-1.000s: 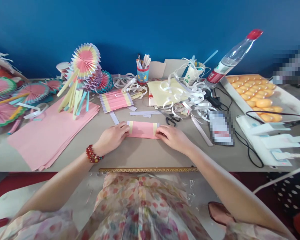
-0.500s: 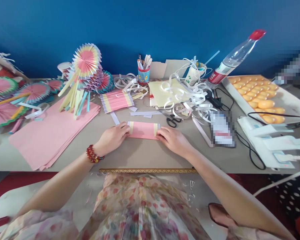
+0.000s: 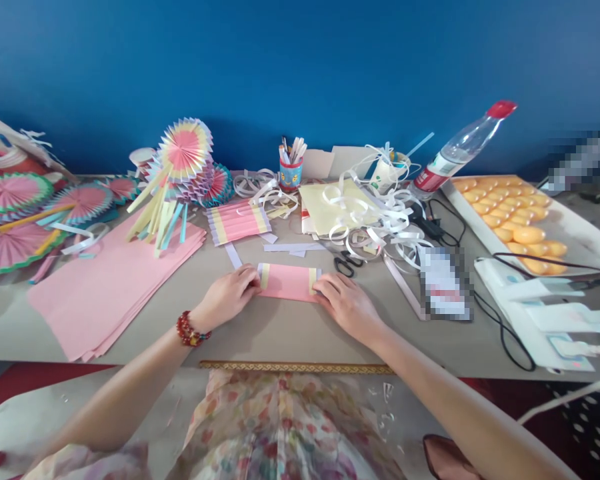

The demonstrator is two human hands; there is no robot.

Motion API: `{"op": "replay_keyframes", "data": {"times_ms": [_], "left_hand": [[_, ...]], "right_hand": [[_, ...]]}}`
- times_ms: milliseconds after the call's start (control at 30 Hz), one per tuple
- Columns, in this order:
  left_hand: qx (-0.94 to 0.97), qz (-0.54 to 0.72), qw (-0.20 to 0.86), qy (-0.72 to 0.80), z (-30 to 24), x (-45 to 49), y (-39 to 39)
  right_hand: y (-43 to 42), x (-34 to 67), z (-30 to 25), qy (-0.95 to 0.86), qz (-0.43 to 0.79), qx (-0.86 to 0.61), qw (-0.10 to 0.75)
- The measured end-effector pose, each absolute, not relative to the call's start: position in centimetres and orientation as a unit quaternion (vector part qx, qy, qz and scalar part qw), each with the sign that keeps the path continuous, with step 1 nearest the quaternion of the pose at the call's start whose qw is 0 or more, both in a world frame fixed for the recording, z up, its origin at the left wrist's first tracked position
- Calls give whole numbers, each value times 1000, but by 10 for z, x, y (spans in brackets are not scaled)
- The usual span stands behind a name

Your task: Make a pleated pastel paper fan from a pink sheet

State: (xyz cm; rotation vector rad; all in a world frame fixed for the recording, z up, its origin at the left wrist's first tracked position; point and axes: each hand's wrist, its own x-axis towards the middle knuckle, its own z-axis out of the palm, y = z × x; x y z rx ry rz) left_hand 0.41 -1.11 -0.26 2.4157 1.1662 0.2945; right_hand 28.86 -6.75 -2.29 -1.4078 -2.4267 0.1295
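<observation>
A folded pink paper [image 3: 287,281] with yellow and lavender bands at its ends lies low over the grey table between my hands. My left hand [image 3: 231,293], with a red bead bracelet [image 3: 191,329] on the wrist, pinches its left end. At the right end, the fingers of my right hand [image 3: 347,303] are closed on the same paper. Just behind it rests a pleated pink paper [image 3: 239,222] with matching bands. Black-handled scissors [image 3: 348,264] lie beyond my right hand, their blades partly covered by ribbon.
Pink sheets [image 3: 115,287] are stacked at left, below pleated paper rosettes [image 3: 186,150]. White curled ribbon [image 3: 375,227] spreads over yellow paper. A pen cup [image 3: 291,175], a plastic bottle [image 3: 460,150], a tray of yellow-orange balloon-like pieces [image 3: 593,243] and a power strip [image 3: 510,313] stand around.
The whole scene sits lower in view, as the camera has tilted up. Both hands keep their hold on the ends of the pink paper, which looks much the same.
</observation>
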Motion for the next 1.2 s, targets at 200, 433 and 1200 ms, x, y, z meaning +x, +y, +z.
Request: {"op": "replay_keyframes", "data": {"times_ms": [200, 433, 1200], "left_hand": [[851, 143, 198, 465, -5, 3, -19], [953, 35, 49, 298, -3, 40, -55], [938, 5, 129, 322, -10, 25, -60]], "right_hand": [[-71, 287, -21, -857, 33, -491, 151], [-69, 286, -17, -880, 25, -458, 126], [-117, 271, -23, -872, -6, -478, 106]]}}
